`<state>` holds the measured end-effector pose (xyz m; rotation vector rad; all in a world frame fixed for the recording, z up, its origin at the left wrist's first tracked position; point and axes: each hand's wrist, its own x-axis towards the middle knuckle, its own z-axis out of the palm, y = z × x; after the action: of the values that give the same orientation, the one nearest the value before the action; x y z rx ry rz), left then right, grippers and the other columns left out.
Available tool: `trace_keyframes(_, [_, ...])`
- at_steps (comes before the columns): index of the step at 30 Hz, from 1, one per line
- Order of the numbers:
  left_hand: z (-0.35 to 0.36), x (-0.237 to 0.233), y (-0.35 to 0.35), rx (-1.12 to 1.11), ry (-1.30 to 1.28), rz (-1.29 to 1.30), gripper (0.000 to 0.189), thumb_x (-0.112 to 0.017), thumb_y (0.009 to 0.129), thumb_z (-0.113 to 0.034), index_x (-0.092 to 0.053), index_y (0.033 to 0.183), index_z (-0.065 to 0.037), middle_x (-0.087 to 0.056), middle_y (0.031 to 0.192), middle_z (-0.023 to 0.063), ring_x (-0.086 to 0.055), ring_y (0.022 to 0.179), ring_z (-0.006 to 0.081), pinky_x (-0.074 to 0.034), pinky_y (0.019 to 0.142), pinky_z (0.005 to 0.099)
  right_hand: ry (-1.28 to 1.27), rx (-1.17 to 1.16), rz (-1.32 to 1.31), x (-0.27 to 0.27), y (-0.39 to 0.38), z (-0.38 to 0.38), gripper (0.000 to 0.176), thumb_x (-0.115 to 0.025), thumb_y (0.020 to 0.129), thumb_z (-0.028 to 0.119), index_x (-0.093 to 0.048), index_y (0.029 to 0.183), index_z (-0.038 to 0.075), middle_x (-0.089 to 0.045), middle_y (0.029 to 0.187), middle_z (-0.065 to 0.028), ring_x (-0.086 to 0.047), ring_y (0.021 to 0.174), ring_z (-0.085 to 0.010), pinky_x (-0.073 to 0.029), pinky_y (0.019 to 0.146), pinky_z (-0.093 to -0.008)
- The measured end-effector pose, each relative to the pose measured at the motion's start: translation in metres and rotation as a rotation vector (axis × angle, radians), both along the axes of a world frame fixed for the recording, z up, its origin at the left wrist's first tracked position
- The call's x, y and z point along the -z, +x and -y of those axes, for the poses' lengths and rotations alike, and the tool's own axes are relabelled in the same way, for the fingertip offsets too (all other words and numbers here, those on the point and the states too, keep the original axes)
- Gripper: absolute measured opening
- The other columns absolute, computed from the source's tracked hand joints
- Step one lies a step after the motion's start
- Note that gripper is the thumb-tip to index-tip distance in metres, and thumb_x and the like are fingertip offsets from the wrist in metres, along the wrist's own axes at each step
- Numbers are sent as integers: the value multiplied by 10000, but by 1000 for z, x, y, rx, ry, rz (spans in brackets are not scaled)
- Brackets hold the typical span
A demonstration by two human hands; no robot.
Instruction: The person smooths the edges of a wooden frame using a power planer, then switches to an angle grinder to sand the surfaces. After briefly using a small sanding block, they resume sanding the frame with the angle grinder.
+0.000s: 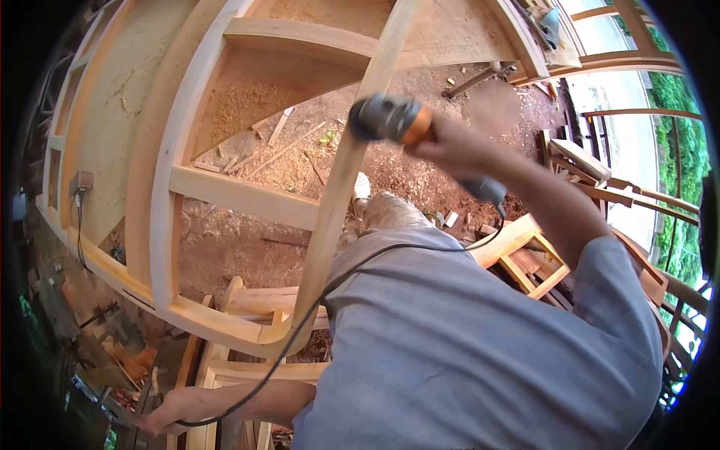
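My right hand (442, 146) is closed round the orange and dark body of a corded power tool (390, 118). The tool's round dark head rests against the upper part of a curved wooden rail (341, 180) of a large wooden frame. Its black cord (360, 264) runs across my grey shirt and down to the lower left. At the lower left edge, my left hand (161, 415) is beside that cord, near some dark items. Its fingers are too unclear to tell what they hold, if anything.
Wooden crosspieces (247, 196) join the curved rails. A small wooden frame (532, 262) and stacked timber (585, 165) lie at the right. Shavings and offcuts cover the earth floor (225, 240). A small box (81, 181) with a cable sits on the left panel.
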<state>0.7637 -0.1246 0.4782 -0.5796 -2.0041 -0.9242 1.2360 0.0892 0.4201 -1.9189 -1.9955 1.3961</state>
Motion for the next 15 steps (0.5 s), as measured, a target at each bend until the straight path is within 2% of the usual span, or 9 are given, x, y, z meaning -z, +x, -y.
trace_keyframes(3, [9,14,-38,49,27,-40,810,-146,1041,-533,-592,1053,143,-592,1117,374,-591,1010,441,-495,924,485,-82,-106,68,-17,-40,54,495,-739,809,321,-564,1172,33,-691,981,-228,-681,952,-384,-534,839,-451])
trace_keyframes(5, [13,24,-51,98,67,-94,796,-161,1044,-521,-592,1021,147,-594,1089,378,-590,992,440,-498,912,484,-134,-225,136,-19,-61,80,525,-699,832,354,-505,1199,32,-682,990,-232,-676,951,-399,-530,838,-478])
trace_keyframes(7, [11,28,-50,119,60,-127,744,-191,1052,-473,-600,965,143,-606,1056,354,-600,982,416,-508,880,478,-158,-320,112,-18,-71,99,478,-651,842,334,-491,1134,-10,-677,975,-249,-673,938,-410,-538,832,-491])
trace_keyframes(8, [7,27,-43,132,75,-122,744,-191,1052,-473,-600,965,143,-606,1056,354,-600,982,416,-508,880,478,-115,-384,57,-8,-71,108,504,-659,832,330,-445,1156,9,-658,922,-250,-664,865,-434,-529,803,-517])
trace_keyframes(10, [-2,19,-19,77,-57,-98,723,-221,1055,-476,-617,951,120,-622,1058,317,-614,987,399,-515,869,476,-130,-447,53,-4,-75,113,506,-664,830,324,-434,1141,-3,-652,912,-242,-658,852,-434,-529,792,-520])
trace_keyframes(11, [-15,3,0,149,-113,-177,686,-266,1057,-479,-635,991,96,-647,1057,274,-630,986,391,-521,866,480,-98,-438,52,-4,-72,110,480,-661,824,327,-469,1095,-19,-661,968,-258,-668,922,-411,-533,819,-498])
trace_keyframes(12, [4,16,-29,53,-227,-153,648,-317,1055,-470,-654,1075,84,-664,1050,251,-639,990,389,-513,899,489,-90,-426,55,-6,-68,103,480,-661,824,327,-469,1095,-19,-661,968,-258,-668,922,-411,-533,819,-498])
trace_keyframes(14, [9,34,-55,79,-129,-226,495,-455,1046,-369,-668,1136,68,-700,990,200,-668,904,325,-545,794,438,-61,-315,75,-11,-56,77,493,-660,838,347,-472,1122,-9,-658,999,-256,-666,941,-412,-526,831,-492])
trace_keyframes(15, [9,39,-55,79,-127,-222,495,-455,1046,-369,-668,1136,68,-700,990,200,-668,904,325,-545,794,438,-45,-252,32,-4,-41,63,540,-671,846,377,-479,1178,-4,-668,1007,-248,-667,948,-408,-521,835,-487])
